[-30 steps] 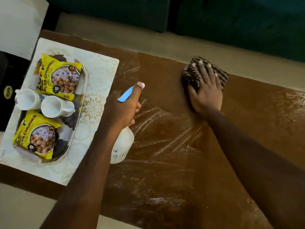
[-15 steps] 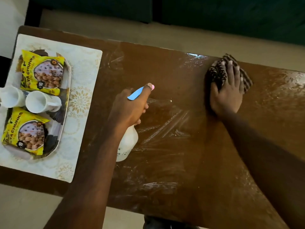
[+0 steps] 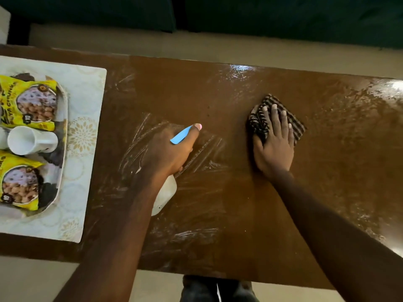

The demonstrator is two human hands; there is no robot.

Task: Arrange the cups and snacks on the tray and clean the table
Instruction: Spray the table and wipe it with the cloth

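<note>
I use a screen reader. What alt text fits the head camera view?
A person's right hand presses a brown striped cloth flat on a glossy brown table, while the left hand grips a white spray bottle with a blue trigger. At left, a dark-patterned tray holds a white cup between two yellow snack packets.

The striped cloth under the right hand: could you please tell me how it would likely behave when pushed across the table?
The striped cloth looks soft and floppy: it lies bunched in folds beneath the right hand, so it would probably crumple rather than slide stiffly. On the wet-looking, glossy table it may glide easily under flat fingers.
</note>
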